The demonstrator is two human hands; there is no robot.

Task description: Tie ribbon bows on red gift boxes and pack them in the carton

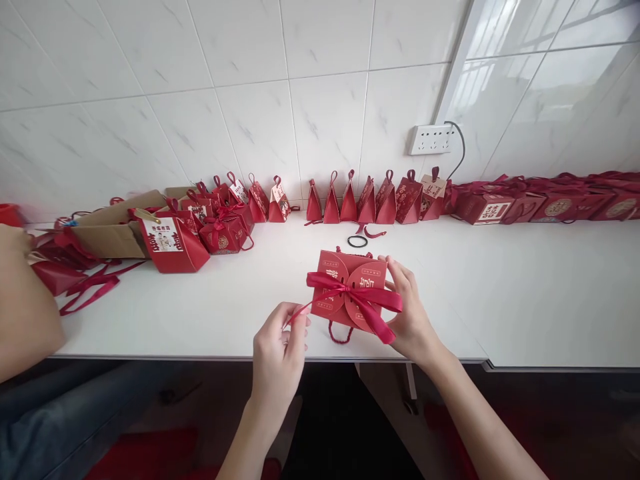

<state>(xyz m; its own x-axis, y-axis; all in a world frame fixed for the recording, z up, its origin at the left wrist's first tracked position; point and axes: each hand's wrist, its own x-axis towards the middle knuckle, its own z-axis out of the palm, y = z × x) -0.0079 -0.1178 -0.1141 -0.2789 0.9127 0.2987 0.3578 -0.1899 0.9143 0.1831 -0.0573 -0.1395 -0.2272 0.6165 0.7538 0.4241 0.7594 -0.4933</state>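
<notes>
Red box [343, 312] between both hands, near middle of tabletop [200, 313].
Left hand [283, 340] pinches an end of the bowed ribbon [370, 297]; right hand [410, 313] clasps the box's right side; whether the box rests or is lifted, can't tell. Just beyond it: black ring [357, 241], ribbon scrap [375, 232]. Peaked boxes [367, 203] line the far wall [330, 113]; wider boxes [555, 207] far right. Left: open carton [110, 237], partly blocked by a red package [175, 243]; another person's arm [25, 307] covers the near-left corner.

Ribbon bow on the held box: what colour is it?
The ribbon bow is plain, deep pinkish red, best seen in the head view.
</notes>
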